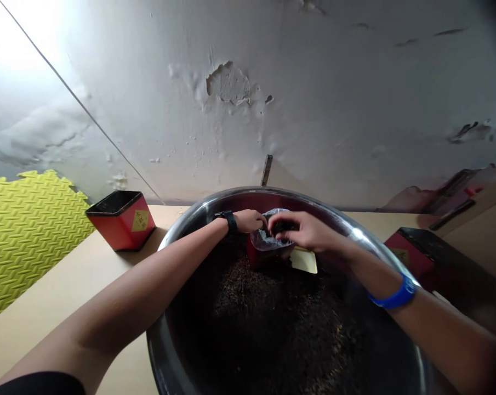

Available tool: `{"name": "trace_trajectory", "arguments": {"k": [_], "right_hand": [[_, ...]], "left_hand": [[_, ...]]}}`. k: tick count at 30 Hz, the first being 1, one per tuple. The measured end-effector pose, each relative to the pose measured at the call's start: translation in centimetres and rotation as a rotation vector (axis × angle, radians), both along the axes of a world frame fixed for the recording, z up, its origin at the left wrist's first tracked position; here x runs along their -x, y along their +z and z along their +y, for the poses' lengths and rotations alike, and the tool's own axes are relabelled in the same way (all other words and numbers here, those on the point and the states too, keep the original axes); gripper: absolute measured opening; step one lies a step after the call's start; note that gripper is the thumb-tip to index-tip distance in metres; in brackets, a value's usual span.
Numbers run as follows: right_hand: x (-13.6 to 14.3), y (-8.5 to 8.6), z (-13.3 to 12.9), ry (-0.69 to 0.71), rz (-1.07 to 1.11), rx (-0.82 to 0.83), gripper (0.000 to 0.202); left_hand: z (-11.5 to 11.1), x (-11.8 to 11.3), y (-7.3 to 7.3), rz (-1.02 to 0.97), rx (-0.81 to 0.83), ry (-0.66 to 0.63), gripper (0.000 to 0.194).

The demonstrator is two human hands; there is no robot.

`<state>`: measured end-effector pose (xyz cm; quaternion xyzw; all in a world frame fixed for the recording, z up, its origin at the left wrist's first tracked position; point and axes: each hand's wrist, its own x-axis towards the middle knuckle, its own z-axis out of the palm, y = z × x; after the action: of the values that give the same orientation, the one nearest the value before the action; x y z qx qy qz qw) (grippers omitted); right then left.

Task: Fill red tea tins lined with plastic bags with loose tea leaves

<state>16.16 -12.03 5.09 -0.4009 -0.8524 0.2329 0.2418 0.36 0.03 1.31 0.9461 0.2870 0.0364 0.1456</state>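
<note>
A red box (257,258) lined with a clear plastic bag (268,241) stands inside a large steel basin (215,198). Dark loose tea leaves (248,291) cover the basin's floor around the box. My left hand (250,220), a black watch on its wrist, pinches the bag's rim at the left. Over the bag's opening is my right hand (307,231), its fingers curled around dark tea leaves; the fingertips are partly hidden and slightly blurred. A pale yellow rectangular lid or tray (304,260) lies on the leaves just right of the box.
On the light wooden table (120,280), another red box (122,220) with a yellow label stands left of the basin. A further dark red box (412,255) is at the right, near cardboard (484,219). Behind rises a peeling wall (231,142); yellow foam matting (29,236) lies left.
</note>
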Motion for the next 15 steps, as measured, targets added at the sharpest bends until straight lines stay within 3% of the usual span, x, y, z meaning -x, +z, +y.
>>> {"name": "trace_trajectory", "arguments": {"k": [3, 6, 8, 11, 13, 15], "right_hand": [[-1.5, -1.4, 1.8, -0.173, 0.000, -0.270, 0.031], [-2.0, -2.7, 2.4, -0.150, -0.062, -0.330, 0.038], [-1.7, -2.6, 1.9, -0.164, -0.004, -0.355, 0.036], [-0.2, -1.9, 0.4, -0.140, 0.041, -0.265, 0.030], [1.1, -2.2, -0.8, 0.010, -0.067, -0.107, 0.025], [2.3, -3.7, -1.7, 0.189, -0.203, 0.032, 0.028]], "left_hand": [[-0.2, -0.1, 0.1, 0.012, -0.016, -0.008, 0.035], [-0.2, 0.0, 0.1, 0.005, -0.011, 0.000, 0.035], [-0.2, 0.1, 0.0, 0.005, -0.010, -0.020, 0.036], [0.1, 0.2, -0.2, 0.002, -0.021, -0.026, 0.036], [0.2, 0.2, -0.3, -0.004, -0.018, -0.015, 0.037], [0.3, 0.2, -0.4, -0.005, -0.003, -0.009, 0.038]]}}
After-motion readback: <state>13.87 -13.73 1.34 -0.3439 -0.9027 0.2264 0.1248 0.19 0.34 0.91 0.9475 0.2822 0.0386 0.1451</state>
